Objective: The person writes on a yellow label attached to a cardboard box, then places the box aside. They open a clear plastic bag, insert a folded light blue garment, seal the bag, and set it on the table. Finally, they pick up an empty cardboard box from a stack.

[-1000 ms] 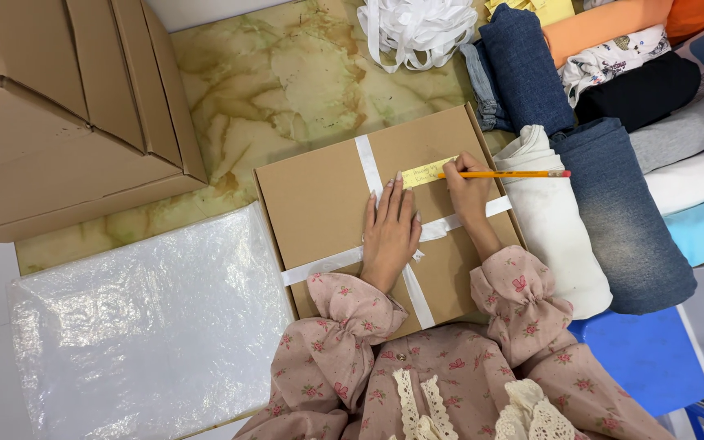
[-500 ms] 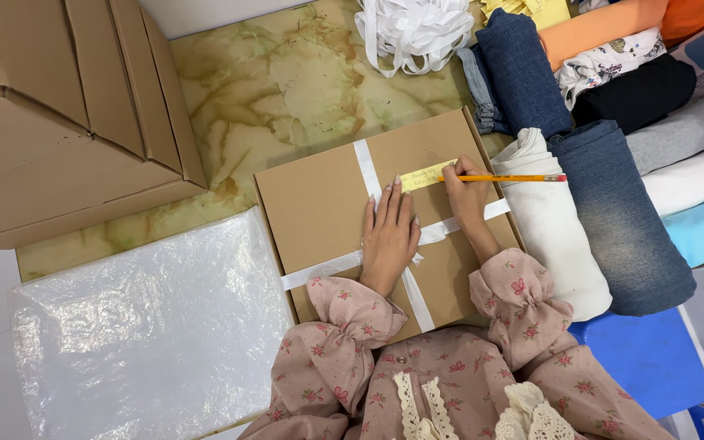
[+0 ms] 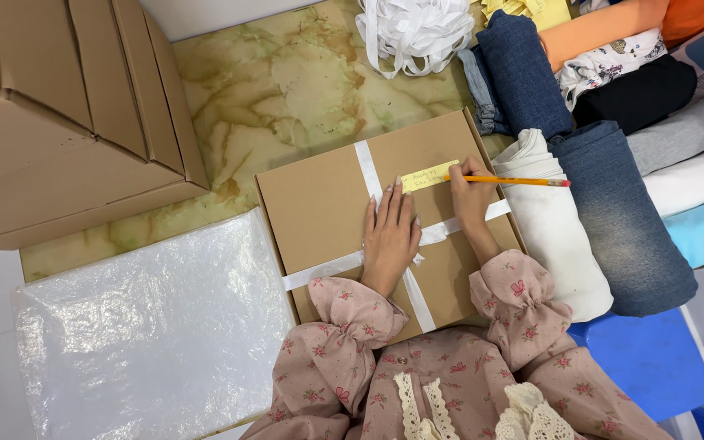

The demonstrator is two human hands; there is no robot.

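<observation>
Barely anything has shifted since a second ago: the pencil (image 3: 505, 181) has tipped a touch, its eraser end now sitting slightly lower toward the folded cloth, and both hands remain where they were. Right hand (image 3: 473, 195) is pinched around the orange pencil near its tip, which meets the right end of the yellow label (image 3: 425, 177). That label is stuck on the far half of the flat cardboard box (image 3: 327, 204), just right of the white ribbon (image 3: 368, 171) that crosses the lid lengthwise and sideways. Left hand (image 3: 390, 239) lies flat and open on the lid, fingers together, palm down right over the spot where the two ribbon bands cross, gripping nothing. The box sits on the marbled green floor (image 3: 287, 81), its near edge against the person's floral pink sleeves (image 3: 344, 342). At the box's left edge lies a clear plastic sheet (image 3: 148, 342). Beyond that, in the far left corner, stand big plain cartons (image 3: 59, 122). Along the box's right edge rests a rolled cream cloth (image 3: 552, 236), touching a faded denim roll (image 3: 621, 220), with more folded fabrics (image 3: 694, 155) stacked further right. A heap of loose white ribbon (image 3: 413, 28) lies at the far edge.
</observation>
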